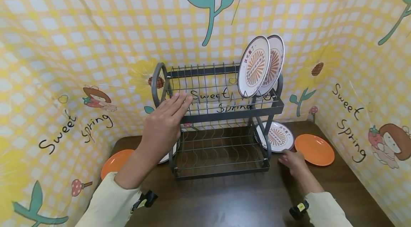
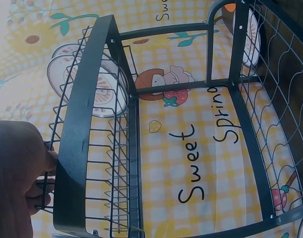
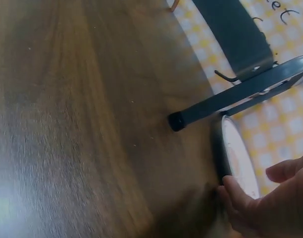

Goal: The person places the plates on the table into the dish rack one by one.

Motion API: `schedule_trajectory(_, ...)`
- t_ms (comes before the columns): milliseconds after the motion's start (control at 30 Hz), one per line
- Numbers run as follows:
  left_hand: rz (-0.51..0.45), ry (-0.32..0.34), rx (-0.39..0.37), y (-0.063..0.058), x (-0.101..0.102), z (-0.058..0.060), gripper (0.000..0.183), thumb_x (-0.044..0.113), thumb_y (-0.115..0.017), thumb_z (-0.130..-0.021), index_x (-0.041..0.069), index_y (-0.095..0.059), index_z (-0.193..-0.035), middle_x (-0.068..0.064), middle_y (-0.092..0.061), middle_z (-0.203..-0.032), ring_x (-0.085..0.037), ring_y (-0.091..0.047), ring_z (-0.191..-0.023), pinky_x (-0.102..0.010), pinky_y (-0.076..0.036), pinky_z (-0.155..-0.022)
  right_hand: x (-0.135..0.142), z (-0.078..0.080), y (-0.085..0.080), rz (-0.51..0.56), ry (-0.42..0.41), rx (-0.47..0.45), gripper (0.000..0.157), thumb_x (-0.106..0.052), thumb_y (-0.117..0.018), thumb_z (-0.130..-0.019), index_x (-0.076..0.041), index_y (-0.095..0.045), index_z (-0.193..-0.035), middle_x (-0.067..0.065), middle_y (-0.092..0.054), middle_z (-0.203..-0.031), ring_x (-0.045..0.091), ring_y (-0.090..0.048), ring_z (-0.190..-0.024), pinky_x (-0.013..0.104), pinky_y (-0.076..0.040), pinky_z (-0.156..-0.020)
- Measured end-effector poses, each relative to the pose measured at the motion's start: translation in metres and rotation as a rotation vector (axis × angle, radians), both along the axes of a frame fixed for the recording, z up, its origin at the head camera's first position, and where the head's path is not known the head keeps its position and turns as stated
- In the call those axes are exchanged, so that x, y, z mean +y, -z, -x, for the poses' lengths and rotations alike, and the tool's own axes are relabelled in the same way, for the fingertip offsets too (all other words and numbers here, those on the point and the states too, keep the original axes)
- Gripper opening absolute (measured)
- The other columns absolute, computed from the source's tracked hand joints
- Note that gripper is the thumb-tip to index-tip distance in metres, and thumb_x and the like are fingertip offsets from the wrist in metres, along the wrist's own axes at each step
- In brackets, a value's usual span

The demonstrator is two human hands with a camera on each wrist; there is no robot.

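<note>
Patterned plate: it lies point(image 1: 282, 137) on the table at the rack's point(image 1: 231, 113) right side, partly behind its right leg.
Right hand: my digits point(image 1: 293, 161) meet the plate's near rim, right of the rack; whether they pinch it, I cannot tell.
Rim hold: I judge it best to get thumb above and fingers beneath, then draw it clear of the rack's leg, keeping it level.
Left hand: my fingers point(image 1: 165, 116) lie fairly straight over the rack's front left corner; light pressure should steady it.
Orange plate: it sits point(image 1: 314, 149) further right of the rack, just beside my hand, so little sideways room.
Standing plates: two point(image 1: 254, 66) lean at the rack's upper right end; wire slots show left of them.
Tabletop: bare wood point(image 1: 224, 198) before the rack gives the most room.
</note>
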State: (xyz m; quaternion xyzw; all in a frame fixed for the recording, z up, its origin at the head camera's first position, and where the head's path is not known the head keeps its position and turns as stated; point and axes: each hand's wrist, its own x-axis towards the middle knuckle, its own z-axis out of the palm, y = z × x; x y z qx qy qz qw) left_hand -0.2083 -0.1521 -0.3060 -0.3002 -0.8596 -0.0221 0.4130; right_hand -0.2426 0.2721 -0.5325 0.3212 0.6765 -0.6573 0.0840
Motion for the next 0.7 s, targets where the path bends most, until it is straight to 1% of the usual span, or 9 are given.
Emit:
schedule_trajectory(133,-0.003,0.01,-0.012,-0.002,0.002,0.0,0.06,-0.014,-0.057,-0.089,0.01,-0.061,-0.144,-0.012,-0.063,-0.143,-0.029,-0.063,-0.131,-0.046,-0.054,-0.108,-0.005,0.008,0.006,0.096,0.135,0.044,0.07,-0.011,-0.049,-0.105,0.008,-0.011,-0.161,0.026,-0.046,-0.144,0.024,-0.066,-0.111,0.032,-0.058,-0.099)
schedule_trajectory(233,0.002,0.009,-0.027,-0.003,0.003,-0.001,0.061,-0.014,-0.057,-0.088,0.009,-0.061,-0.144,-0.012,-0.063,-0.144,-0.029,-0.062,-0.132,-0.045,-0.053,-0.109,-0.008,0.013,0.01,0.188,0.235,0.063,0.071,-0.008,-0.048,-0.104,0.001,-0.008,-0.163,0.018,-0.048,-0.134,0.026,-0.059,-0.122,0.034,-0.055,-0.103)
schedule_trajectory(300,0.007,0.002,-0.03,-0.004,0.003,-0.002,0.06,-0.014,-0.057,-0.088,0.009,-0.061,-0.144,-0.013,-0.062,-0.144,-0.029,-0.062,-0.133,-0.045,-0.052,-0.11,-0.01,0.016,0.012,0.25,0.285,0.065,0.073,-0.007,-0.046,-0.105,-0.004,-0.004,-0.164,0.015,-0.047,-0.131,0.027,-0.055,-0.128,0.036,-0.054,-0.106)
schedule_trajectory(367,0.008,-0.003,-0.028,-0.003,0.003,-0.002,0.06,-0.014,-0.057,-0.088,0.009,-0.061,-0.144,-0.013,-0.063,-0.143,-0.03,-0.062,-0.132,-0.045,-0.053,-0.11,-0.01,0.018,0.014,0.287,0.315,0.06,0.072,-0.007,-0.045,-0.105,-0.006,-0.005,-0.165,0.014,-0.048,-0.132,0.027,-0.054,-0.129,0.037,-0.053,-0.107)
schedule_trajectory(433,0.007,-0.006,-0.021,-0.003,0.003,-0.003,0.059,-0.014,-0.056,-0.089,0.009,-0.061,-0.144,-0.013,-0.063,-0.143,-0.03,-0.062,-0.132,-0.046,-0.053,-0.109,-0.011,0.02,0.015,0.291,0.323,0.047,0.069,-0.009,-0.046,-0.106,-0.007,-0.01,-0.165,0.012,-0.051,-0.132,0.023,-0.06,-0.123,0.035,-0.054,-0.105)
schedule_trajectory(500,0.003,-0.003,-0.011,-0.003,0.003,-0.003,0.059,-0.014,-0.056,-0.089,0.008,-0.061,-0.143,-0.013,-0.063,-0.142,-0.031,-0.063,-0.131,-0.046,-0.054,-0.108,-0.01,0.022,0.015,0.278,0.323,0.025,0.065,-0.011,-0.048,-0.106,-0.007,-0.017,-0.164,0.009,-0.058,-0.125,0.018,-0.068,-0.107,0.033,-0.057,-0.102)
schedule_trajectory(600,0.0,-0.002,0.002,-0.001,0.003,-0.002,0.058,-0.014,-0.056,-0.089,0.008,-0.062,-0.142,-0.014,-0.064,-0.141,-0.031,-0.063,-0.13,-0.047,-0.054,-0.107,-0.009,0.024,0.014,0.27,0.319,0.005,0.063,-0.013,-0.051,-0.106,-0.007,-0.024,-0.162,0.0,-0.067,-0.098,0.01,-0.072,-0.082,0.029,-0.06,-0.094)
schedule_trajectory(633,0.0,-0.003,0.004,-0.001,0.002,-0.002,0.058,-0.014,-0.056,-0.089,0.008,-0.062,-0.143,-0.014,-0.064,-0.141,-0.031,-0.063,-0.13,-0.047,-0.054,-0.107,-0.009,0.025,0.014,0.27,0.316,0.003,0.062,-0.014,-0.052,-0.106,-0.007,-0.026,-0.162,-0.003,-0.067,-0.088,0.008,-0.071,-0.076,0.028,-0.061,-0.091)
schedule_trajectory(700,0.001,-0.004,0.006,0.0,0.002,-0.002,0.058,-0.014,-0.056,-0.089,0.008,-0.062,-0.142,-0.014,-0.064,-0.141,-0.031,-0.063,-0.13,-0.047,-0.054,-0.107,-0.009,0.026,0.014,0.268,0.31,0.004,0.06,-0.013,-0.053,-0.106,-0.006,-0.029,-0.16,-0.005,-0.067,-0.075,0.007,-0.071,-0.069,0.027,-0.063,-0.086)
